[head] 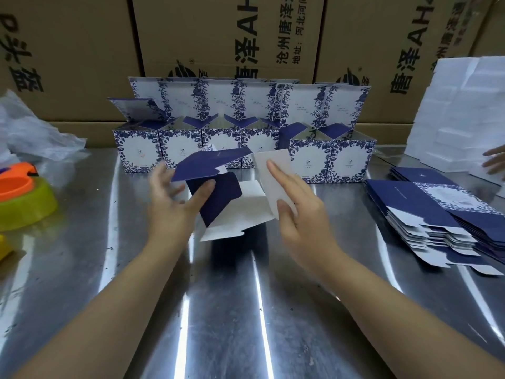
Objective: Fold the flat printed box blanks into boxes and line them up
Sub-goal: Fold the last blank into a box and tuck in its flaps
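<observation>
Cardboard cartons (82,64) wall off the back, probably a stop to square the row against. The steel worktop (246,310) carries everything. The row of folded boxes (349,160) stands along its far edge with lids up, fronts outward and sides touching, so a new box can simply join the line. The stack of flat blanks (426,212) lies to the right, near the right grip (303,212) — handy for reach. The box blank (246,206) is held over mid-worktop, half opened. The right grip pinches a white flap between thumb and forefinger. The left grip (172,206) holds the navy panel, thumb pressing a flap inward — likely closing the bottom.
</observation>
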